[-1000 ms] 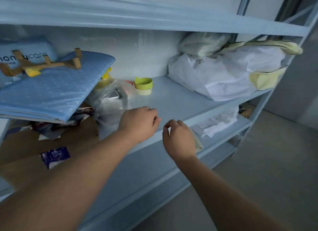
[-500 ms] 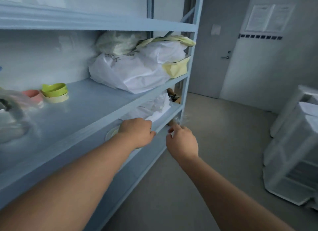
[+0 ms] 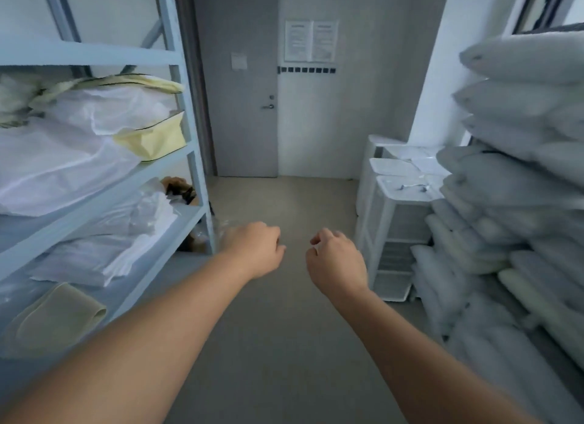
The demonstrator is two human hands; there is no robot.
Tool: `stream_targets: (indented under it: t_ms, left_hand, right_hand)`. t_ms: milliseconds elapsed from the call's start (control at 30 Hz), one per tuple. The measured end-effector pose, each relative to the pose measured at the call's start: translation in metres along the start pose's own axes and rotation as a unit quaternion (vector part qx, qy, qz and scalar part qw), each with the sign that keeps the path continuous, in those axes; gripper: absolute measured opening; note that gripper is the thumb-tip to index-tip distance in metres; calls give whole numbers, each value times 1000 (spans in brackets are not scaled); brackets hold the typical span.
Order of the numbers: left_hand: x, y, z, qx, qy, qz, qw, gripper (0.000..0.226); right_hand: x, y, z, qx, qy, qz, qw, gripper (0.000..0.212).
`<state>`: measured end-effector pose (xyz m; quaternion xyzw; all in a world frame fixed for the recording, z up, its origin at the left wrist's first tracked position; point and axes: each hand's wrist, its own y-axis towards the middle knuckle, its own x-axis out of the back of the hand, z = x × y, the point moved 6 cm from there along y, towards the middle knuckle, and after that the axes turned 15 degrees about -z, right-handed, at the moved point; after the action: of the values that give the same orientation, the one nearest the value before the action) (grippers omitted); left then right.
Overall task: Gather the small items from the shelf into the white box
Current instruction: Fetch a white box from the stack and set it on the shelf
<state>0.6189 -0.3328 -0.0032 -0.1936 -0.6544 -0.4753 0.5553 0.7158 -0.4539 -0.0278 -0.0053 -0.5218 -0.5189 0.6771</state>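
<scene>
Both the left hand (image 3: 257, 249) and right hand (image 3: 336, 259) hang loosely curled over the floor (image 3: 284, 344) (whether they grip anything, I cannot tell), beside the blue shelf (image 3: 189, 158).

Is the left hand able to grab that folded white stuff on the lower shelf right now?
Probably yes. The left hand hangs just past the blue shelf, nothing lies between it and the folded white stuff, and its curled fingers look empty.

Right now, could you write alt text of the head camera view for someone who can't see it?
Two bare forearms reach forward over a grey floor, the left hand and right hand loosely curled. A blue shelf with white bags stands left, stacked pillows right, a grey door ahead.
</scene>
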Motion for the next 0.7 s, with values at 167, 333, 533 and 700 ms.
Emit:
stream_targets:
  t_ms: [167,333,533,700]
  left_hand:
    - [-16,75,-88,-79,-44,-35,995,32]
    - [-19,161,-159,-165,-87,-83,979,39]
    - [-5,261,-222,-236,-148,-115,954,39]
    - [28,328,-285,-307,-224,-154,912,39]
  right_hand:
    - [36,42,-78,-50,-50,-57,996,28]
    - [72,98,-136,-88,-108,-111,984,28]
    - [121,167,-189,-150,-157,-189,958,27]
    - [169,216,-216,-192,-197,-269,923,29]
